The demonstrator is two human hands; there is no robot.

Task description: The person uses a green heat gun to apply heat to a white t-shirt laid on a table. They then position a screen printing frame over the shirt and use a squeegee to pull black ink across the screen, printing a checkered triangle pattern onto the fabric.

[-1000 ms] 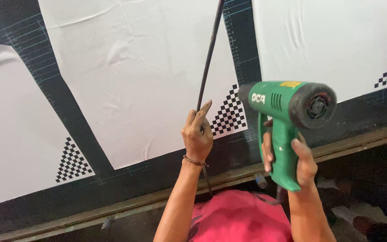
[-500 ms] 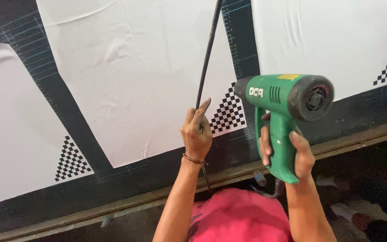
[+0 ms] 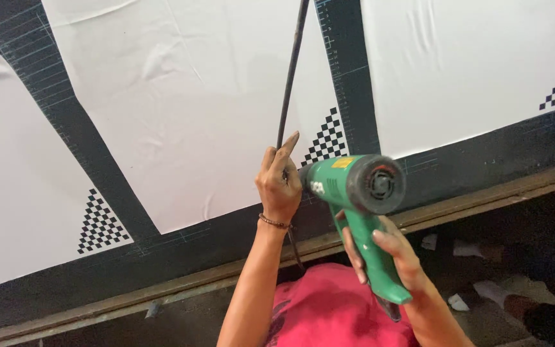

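White sheets surround left hand gripping black cable, right hand clasping green heat gun.

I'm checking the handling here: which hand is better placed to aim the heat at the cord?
Right. The right hand grips the green heat gun, nozzle beside the cord. The left hand is busy holding the black cord.

A green heat gun points left at a thin dark rod rising steeply upward.
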